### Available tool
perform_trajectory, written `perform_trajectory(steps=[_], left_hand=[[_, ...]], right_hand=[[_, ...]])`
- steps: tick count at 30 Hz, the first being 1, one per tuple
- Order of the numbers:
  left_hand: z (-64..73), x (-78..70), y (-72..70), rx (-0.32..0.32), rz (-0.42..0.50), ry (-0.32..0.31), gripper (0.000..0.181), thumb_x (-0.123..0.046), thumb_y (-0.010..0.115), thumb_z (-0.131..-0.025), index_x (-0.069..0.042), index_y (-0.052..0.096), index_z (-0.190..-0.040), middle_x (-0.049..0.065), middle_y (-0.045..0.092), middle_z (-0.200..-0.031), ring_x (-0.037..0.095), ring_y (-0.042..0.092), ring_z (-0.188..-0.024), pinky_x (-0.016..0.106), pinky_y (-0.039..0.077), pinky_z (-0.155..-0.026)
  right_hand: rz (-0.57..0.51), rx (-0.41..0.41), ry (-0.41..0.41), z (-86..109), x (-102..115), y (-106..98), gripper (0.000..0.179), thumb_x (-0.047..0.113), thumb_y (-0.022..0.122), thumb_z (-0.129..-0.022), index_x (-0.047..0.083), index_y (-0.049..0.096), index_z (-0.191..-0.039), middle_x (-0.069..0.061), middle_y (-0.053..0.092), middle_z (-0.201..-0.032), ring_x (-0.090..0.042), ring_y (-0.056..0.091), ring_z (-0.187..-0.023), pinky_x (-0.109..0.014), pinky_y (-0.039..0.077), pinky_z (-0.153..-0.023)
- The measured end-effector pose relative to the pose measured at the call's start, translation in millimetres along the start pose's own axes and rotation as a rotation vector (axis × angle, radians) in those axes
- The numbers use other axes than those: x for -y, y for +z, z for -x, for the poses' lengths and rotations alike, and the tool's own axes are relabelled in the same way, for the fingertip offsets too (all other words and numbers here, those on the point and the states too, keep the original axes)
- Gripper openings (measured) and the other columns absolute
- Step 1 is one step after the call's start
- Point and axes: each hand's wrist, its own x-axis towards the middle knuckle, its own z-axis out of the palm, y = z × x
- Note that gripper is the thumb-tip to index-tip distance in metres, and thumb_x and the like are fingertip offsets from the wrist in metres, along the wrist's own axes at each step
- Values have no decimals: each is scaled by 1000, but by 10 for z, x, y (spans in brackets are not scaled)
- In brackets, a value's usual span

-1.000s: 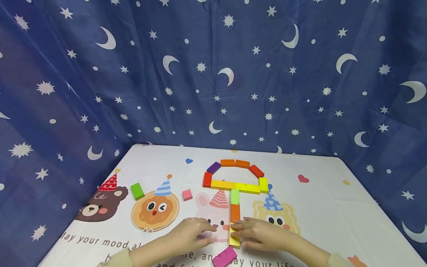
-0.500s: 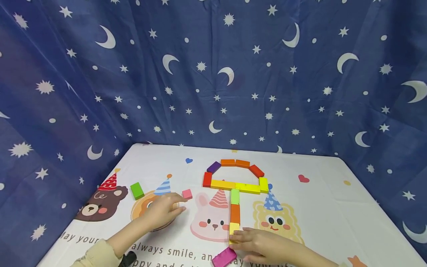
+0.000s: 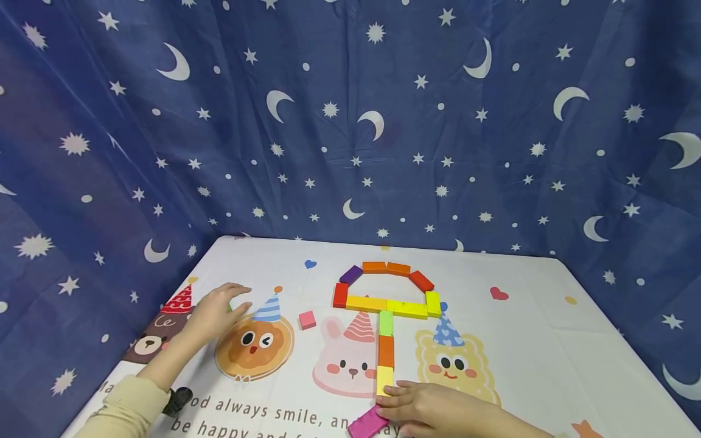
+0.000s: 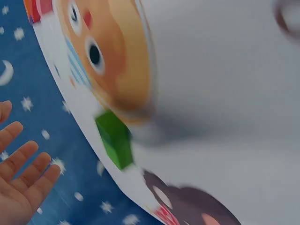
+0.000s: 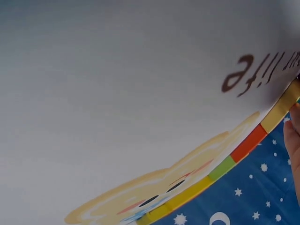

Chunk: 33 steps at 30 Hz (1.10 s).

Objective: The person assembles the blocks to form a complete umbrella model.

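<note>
My left hand [image 3: 219, 310] is over the far-left part of the table, fingers spread and holding nothing. Behind it in the head view, the green block [image 4: 115, 139] is almost wholly covered. The left wrist view shows that block apart from the outstretched left hand [image 4: 21, 183]. My right hand [image 3: 424, 406] lies palm down, its fingers extended to the lower end of the pale yellow block [image 3: 384, 378] and the near magenta block [image 3: 368, 422]. That yellow block ends a column below an orange block [image 3: 386, 351] and a light green block [image 3: 386, 323].
Above the column, yellow blocks [image 3: 366, 303] form a bar under an arch of red, purple and orange blocks [image 3: 375, 267]. A small pink block [image 3: 308, 320] lies left of the column. A starry blue curtain [image 3: 350, 121] stands behind the printed white tablecloth [image 3: 526, 340].
My left hand has left the column's side, passed the pink block and reached the green block at far left. The right hand has slid slightly down towards the magenta block.
</note>
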Motion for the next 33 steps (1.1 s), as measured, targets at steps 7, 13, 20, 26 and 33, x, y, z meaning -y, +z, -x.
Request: perform_trajectory(steps=[7,13,20,26,33], left_hand=[[5,351,-46,-12,-20,-68,34,-13,66,-85,6,64,-112,31,59,-115,47,56,-108,58,46,-90],[30,534,-48,6,-14,-98,36,-14,65,-85,9,62,-113,33,59,-114,48,59,-100,57,49,-84],[27,735,-87,66,6,-20,39,-14,69,-82,10,62,-113,31,63,-110,49,57,-105,59,46,-88],[37,909,-92,122,33,-18,42,-18,68,-84,10,61,-115,32,62,-112,48,59,-102,58,48,-85],[66,880,-17,189,127,-45,55,-26,74,-79,8,59,-120,32,59,-118,48,59,-104,56,49,-86]], right_hand=[[2,6,1,7,20,-23,47,42,36,-101,20,45,-141,7,48,-142,-13,49,-129,-30,48,-99],[-12,-18,-12,14,0,-9,46,40,37,-101,20,45,-141,5,49,-141,-14,50,-128,-29,49,-97],[-16,-13,-10,4,-5,-23,47,40,38,-100,18,46,-140,3,49,-142,-15,49,-129,-30,48,-99],[-20,-3,-11,-5,-1,-28,46,40,38,-100,17,47,-140,3,48,-142,-14,49,-129,-29,48,-99],[-31,-21,3,-4,20,-16,46,42,38,-100,19,48,-138,7,50,-140,-12,51,-127,-28,49,-96]])
